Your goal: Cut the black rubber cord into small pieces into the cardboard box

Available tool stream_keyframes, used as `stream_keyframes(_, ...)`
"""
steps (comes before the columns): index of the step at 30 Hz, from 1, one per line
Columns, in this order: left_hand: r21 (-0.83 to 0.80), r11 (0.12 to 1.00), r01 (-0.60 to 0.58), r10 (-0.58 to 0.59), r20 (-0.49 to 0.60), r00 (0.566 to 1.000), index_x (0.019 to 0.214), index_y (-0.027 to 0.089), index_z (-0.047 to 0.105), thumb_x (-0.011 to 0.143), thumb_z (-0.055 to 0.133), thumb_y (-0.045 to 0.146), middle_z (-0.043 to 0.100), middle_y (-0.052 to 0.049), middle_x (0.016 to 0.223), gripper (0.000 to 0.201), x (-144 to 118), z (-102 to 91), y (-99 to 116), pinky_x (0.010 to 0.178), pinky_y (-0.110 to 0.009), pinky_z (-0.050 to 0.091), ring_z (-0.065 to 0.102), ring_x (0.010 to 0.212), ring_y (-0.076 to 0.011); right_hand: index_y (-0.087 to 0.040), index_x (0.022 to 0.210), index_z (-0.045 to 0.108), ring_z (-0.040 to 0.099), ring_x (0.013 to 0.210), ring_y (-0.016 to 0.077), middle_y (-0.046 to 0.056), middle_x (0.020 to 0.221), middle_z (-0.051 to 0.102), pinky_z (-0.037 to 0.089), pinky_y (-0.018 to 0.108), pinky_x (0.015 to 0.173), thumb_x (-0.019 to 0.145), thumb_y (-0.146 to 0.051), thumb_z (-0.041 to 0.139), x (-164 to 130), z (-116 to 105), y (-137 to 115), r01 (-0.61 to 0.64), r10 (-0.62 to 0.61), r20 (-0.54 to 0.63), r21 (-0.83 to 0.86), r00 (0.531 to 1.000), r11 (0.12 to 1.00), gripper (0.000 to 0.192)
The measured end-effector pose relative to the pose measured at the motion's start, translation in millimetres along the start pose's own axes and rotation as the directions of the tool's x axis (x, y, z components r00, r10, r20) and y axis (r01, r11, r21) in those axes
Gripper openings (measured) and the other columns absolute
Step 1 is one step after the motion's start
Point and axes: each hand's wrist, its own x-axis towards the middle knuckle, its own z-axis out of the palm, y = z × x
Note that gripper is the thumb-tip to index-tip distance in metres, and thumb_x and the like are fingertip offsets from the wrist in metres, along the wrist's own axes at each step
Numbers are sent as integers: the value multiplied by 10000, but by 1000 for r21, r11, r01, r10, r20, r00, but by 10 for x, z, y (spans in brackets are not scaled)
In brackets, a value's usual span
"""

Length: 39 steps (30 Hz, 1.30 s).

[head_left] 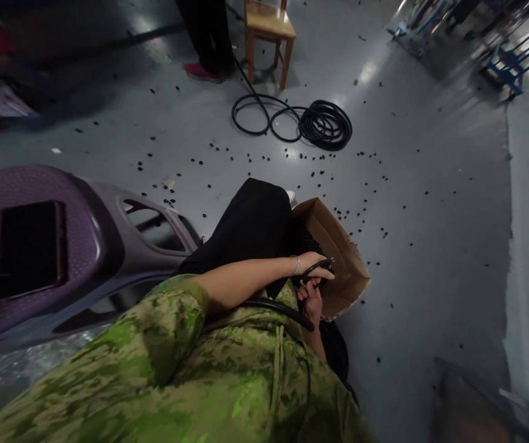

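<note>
Tube (287, 309): black, lying across the camouflage clothing (227, 363) at the lap, passing beneath the left forearm and reaching the right wrist; whether it ends there or runs on out of sight cannot be told.
Tube's feel: probably light, springy and not fragile; the surface looks ribbed, so it should give fair grip, though a bent length may try to spring straight.
Where to hold the tube: best near the end by the right wrist, with a close pinch; held far back, the free end would likely swing.
Left hand (309, 260): at the box mouth, fingers closed about a black tool (318, 266), perhaps scissors, with a small metal glint at its far end.
Tool's feel: likely stiff and handy; take it by the black handle, clear of the metal end.
Right hand (311, 303): just below the left, fingers curled narrow and bunched; what they hold, if anything, cannot be told.
Box (342, 246): open cardboard, probably light and easily dented, with dark bits (311, 242) inside.
Floor (430, 258): grey, strewn with small black pieces.
</note>
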Motion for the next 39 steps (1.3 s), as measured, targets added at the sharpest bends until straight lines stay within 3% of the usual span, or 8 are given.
stream_keyframes(6, 415, 905, -92, 171, -159, 972, 950, 212, 605, 629, 666, 631, 585, 37, 619, 532, -32, -13, 30, 536, -194, 393, 595, 608, -132, -219, 733, 389, 234, 441, 38, -105, 530, 320, 220, 197, 436, 683, -498, 649, 21, 64, -16, 8, 5, 73, -180, 997, 984, 385)
stream_keyframes(11, 635, 762, -127, 291, -161, 943, 820, 206, 622, 678, 623, 641, 594, -35, 633, 458, -43, 2, 69, 594, -222, 386, 619, 704, -196, -212, 647, 382, 244, 447, 47, -97, 475, 289, 230, 190, 456, 779, -516, 548, 5, 86, -22, -10, 38, 109, -241, 993, 971, 371)
stream_keyframes(14, 555, 821, -133, 256, -151, 955, 790, 201, 616, 730, 581, 624, 559, -12, 551, 429, -36, -3, 55, 565, -221, 384, 589, 592, -164, -223, 623, 341, 234, 435, 51, -97, 470, 267, 230, 188, 448, 790, -499, 523, -10, 113, -33, -20, 51, 113, -266, 992, 964, 370)
stream_keyframes(19, 135, 987, -86, 81, 36, 996, 940, 188, 623, 740, 563, 628, 560, 32, 551, 486, -55, 2, 29, 447, -196, 359, 485, 424, -89, -239, 652, 318, 180, 423, 49, -100, 522, 216, 208, 183, 432, 772, -442, 514, -20, 170, -61, -14, 39, 89, -267, 995, 964, 306)
stream_keyframes(24, -117, 991, 64, -58, 60, 997, 1093, 223, 595, 642, 746, 455, 550, 61, 596, 530, -61, 35, 39, 435, -167, 363, 473, 447, -59, -241, 732, 372, 222, 448, 44, -93, 593, 301, 234, 193, 449, 735, -444, 533, -9, 163, -92, 3, 17, 74, -270, 997, 963, 259)
stream_keyframes(32, -167, 985, -34, 31, -22, 999, 944, 185, 621, 623, 639, 671, 474, 63, 561, 583, -92, 51, 36, 379, -159, 281, 385, 396, -37, -235, 703, 334, 269, 443, 40, -108, 536, 277, 265, 181, 467, 749, -436, 542, -12, 181, -58, 11, -4, 25, -258, 1000, 966, 293)
stream_keyframes(35, -158, 984, -88, 73, -98, 993, 945, 173, 626, 619, 632, 678, 467, 62, 581, 600, -84, 48, 16, 419, -172, 295, 383, 437, -44, -216, 744, 417, 318, 440, 31, -93, 568, 420, 273, 176, 450, 719, -479, 589, -1, 151, -63, -22, 24, 4, -243, 1000, 970, 315)
stream_keyframes(39, -70, 968, -243, 227, -184, 956, 912, 139, 656, 608, 663, 629, 537, 39, 681, 577, -33, 14, -41, 591, -191, 371, 488, 640, -91, -191, 856, 527, 367, 411, 43, -46, 636, 565, 286, 194, 408, 678, -552, 595, 14, -78, -142, -140, 112, -134, -227, 985, 964, 408)
